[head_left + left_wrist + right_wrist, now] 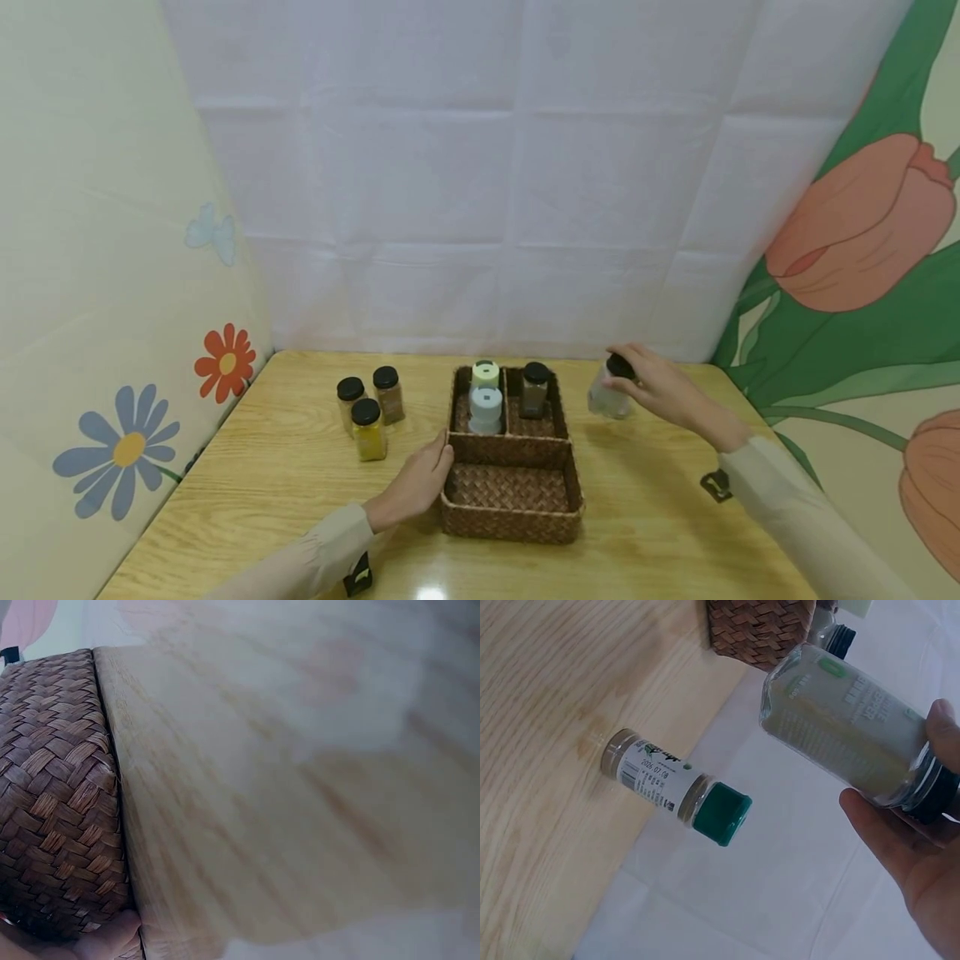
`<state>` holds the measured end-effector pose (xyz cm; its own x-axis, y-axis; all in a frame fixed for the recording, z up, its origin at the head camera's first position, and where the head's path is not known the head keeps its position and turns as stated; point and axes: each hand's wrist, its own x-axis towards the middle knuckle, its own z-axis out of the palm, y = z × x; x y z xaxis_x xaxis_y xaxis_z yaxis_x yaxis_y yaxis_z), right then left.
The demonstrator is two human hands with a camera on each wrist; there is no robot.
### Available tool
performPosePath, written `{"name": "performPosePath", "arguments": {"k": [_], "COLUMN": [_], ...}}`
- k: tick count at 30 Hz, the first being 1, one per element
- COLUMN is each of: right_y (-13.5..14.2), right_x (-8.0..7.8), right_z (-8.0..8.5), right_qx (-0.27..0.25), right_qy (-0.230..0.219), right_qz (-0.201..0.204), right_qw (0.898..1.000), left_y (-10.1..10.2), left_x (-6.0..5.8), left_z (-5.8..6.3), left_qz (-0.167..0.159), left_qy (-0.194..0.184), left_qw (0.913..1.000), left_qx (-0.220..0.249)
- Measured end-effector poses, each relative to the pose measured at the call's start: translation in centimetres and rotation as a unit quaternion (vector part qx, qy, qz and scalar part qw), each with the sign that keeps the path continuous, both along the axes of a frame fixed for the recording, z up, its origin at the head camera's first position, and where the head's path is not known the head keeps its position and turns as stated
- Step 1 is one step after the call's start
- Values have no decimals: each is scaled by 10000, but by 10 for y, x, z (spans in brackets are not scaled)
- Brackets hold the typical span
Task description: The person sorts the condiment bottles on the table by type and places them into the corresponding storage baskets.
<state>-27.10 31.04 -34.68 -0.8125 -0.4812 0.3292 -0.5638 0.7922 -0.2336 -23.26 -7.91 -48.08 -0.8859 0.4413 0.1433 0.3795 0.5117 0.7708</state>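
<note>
My right hand point(660, 387) pinches a glass spice jar point(847, 727) near its black lid. The jar is tilted in the right wrist view and has a label with green and white print. My left hand point(414, 485) holds the left side of a woven basket point(513, 523), its thumb at the rim; in the left wrist view fingers point(112, 936) lie low against the weave. A pale-green-topped container point(485, 372) and a white-capped one point(486, 408) stand in the basket's back left compartment. A black-lidded jar point(534, 392) stands in the back right compartment.
Left of the basket stand three black-lidded jars: a yellow one point(370, 435), a brown one point(388, 396) and one partly hidden point(350, 396). A green-capped shaker point(671, 784) is on the table below the held jar. A white cloth point(487, 208) backs the table.
</note>
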Motion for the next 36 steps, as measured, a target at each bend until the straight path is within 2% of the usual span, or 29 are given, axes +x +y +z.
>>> {"name": "performPosePath", "arguments": {"k": [20, 36], "right_y": [-20, -39], "right_x": [-8, -7], "right_z": [0, 3], "right_qx": [-117, -48], "right_qy": [7, 158], "right_qz": [234, 479], "right_qw": [9997, 9987], "left_y": [2, 2], "left_x": [1, 2], "left_z": [3, 5], "left_qz": [-41, -27], "left_qy": [-55, 25], "left_qw": [10000, 10000], "left_qx": [-37, -26]}}
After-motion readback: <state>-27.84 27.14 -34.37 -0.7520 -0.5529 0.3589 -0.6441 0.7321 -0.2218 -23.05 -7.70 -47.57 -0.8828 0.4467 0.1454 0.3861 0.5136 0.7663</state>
